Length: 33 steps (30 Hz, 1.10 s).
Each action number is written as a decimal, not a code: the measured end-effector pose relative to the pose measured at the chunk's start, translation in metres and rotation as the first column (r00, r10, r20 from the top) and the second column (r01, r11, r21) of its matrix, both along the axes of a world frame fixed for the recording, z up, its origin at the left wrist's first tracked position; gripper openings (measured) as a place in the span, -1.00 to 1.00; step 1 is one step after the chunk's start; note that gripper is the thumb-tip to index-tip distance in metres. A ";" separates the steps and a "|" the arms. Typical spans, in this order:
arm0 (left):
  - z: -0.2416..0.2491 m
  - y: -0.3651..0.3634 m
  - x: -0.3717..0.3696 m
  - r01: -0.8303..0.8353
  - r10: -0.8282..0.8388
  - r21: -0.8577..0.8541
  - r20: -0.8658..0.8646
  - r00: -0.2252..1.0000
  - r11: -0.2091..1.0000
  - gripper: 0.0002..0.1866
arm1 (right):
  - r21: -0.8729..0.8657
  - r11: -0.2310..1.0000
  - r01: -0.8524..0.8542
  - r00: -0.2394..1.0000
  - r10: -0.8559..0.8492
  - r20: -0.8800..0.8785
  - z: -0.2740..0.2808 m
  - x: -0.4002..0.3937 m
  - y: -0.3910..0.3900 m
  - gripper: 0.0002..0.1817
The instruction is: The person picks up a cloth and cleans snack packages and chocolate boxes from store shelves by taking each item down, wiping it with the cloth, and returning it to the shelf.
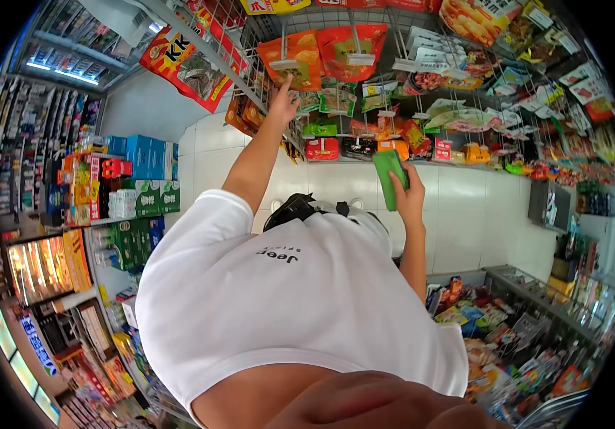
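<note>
My left hand [284, 106] reaches up to the hanging rack, its index finger extended against the lower front of an orange snack bag [300, 58]. Its other fingers are loosely bent and hold nothing. Beside that bag hangs a red-orange snack bag [350, 50]. In my right hand [412, 193] is a folded green cloth [386, 179], pinched between thumb and fingers in front of the lower shelf. Small green packets [337, 100] hang just right of my left hand.
A wire rack end [247, 86] with a large red snack bag [192, 61] stands at the left. Hooks of packets run along to the right. Stacked boxes [151, 161] sit further left. Behind my right arm is a glass-edged bin of packaged goods [493, 314]. Pale floor tiles [458, 207] lie between.
</note>
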State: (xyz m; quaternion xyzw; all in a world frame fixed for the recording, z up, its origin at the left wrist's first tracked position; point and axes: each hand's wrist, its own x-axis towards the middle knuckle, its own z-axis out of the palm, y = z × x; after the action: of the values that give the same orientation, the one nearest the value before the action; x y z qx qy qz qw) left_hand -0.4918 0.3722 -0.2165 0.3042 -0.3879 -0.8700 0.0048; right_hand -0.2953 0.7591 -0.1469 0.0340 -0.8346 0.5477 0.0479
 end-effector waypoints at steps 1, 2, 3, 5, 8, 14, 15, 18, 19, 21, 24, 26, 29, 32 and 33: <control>-0.001 0.000 -0.008 0.011 -0.010 -0.062 0.020 1.000 0.998 0.19 | -0.034 0.999 0.014 1.000 -0.013 0.015 -0.002 0.002 0.012 -0.66; -0.001 0.003 -0.014 -0.035 0.036 -0.028 0.041 0.999 0.999 0.19 | -0.063 0.998 0.030 0.999 -0.028 0.031 -0.003 0.001 0.026 -0.67; 0.002 0.003 -0.016 -0.072 0.072 0.000 0.068 0.995 0.997 0.20 | -0.059 0.997 0.039 0.997 -0.036 0.062 -0.006 0.004 0.035 -0.67; -0.009 0.000 -0.025 -0.116 0.110 0.085 0.070 0.991 0.990 0.21 | -0.050 0.996 0.079 0.989 -0.072 0.125 -0.015 0.007 0.050 -0.67; -0.034 -0.011 -0.036 -0.111 0.117 0.182 -0.021 0.993 0.977 0.23 | -0.009 0.991 0.136 0.980 -0.133 0.145 -0.030 0.008 0.066 -0.66; -0.032 0.019 -0.015 -0.215 0.179 0.229 0.168 0.969 0.949 0.16 | -0.007 0.992 0.125 0.981 -0.123 0.152 -0.043 -0.004 0.076 -0.65; -0.038 0.024 -0.008 -0.220 0.185 0.230 0.165 0.969 0.948 0.14 | -0.018 0.993 0.117 0.983 -0.113 0.142 -0.040 -0.008 0.076 -0.65; -0.054 0.034 0.019 -0.296 0.263 0.335 0.141 0.955 0.895 -0.20 | -0.033 0.996 0.086 0.985 -0.080 0.153 -0.038 -0.022 0.075 -0.65; -0.056 0.036 0.026 -0.295 0.276 0.358 0.105 0.955 0.886 -0.28 | -0.011 0.997 0.073 0.991 -0.071 0.117 -0.037 -0.027 0.075 -0.65; -0.061 0.038 0.042 -0.264 0.283 0.415 0.017 0.959 0.871 -0.48 | 0.030 0.998 0.047 0.997 -0.049 0.057 -0.036 -0.033 0.072 -0.65; -0.065 0.042 0.065 -0.246 0.285 0.441 -0.024 0.958 0.863 -0.58 | -0.007 1.000 -0.017 0.993 0.017 0.117 -0.038 -0.039 0.072 -0.65; -0.055 0.042 0.082 -0.122 0.168 0.328 -0.115 0.979 0.937 -0.62 | 0.015 0.999 -0.040 0.994 0.039 0.106 -0.044 -0.041 0.072 -0.64; -0.049 0.037 0.099 0.000 0.028 0.158 -0.179 0.984 0.987 -0.68 | 0.029 0.996 -0.079 0.992 0.075 0.104 -0.051 -0.043 0.068 -0.64; -0.027 0.034 0.119 0.057 -0.058 -0.018 -0.129 0.990 0.998 -0.61 | 0.012 0.992 -0.126 0.985 0.124 0.120 -0.048 -0.047 0.060 -0.63; -0.021 0.031 0.122 0.112 -0.126 -0.102 -0.139 0.982 0.988 -0.59 | 0.002 0.990 -0.140 0.982 0.139 0.129 -0.046 -0.048 0.056 -0.63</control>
State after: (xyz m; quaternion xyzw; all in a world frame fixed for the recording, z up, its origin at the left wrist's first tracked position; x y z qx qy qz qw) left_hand -0.3702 0.4029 -0.2373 0.2160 -0.4443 -0.8694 -0.0050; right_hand -0.3438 0.8149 -0.1933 0.0574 -0.8344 0.5463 -0.0445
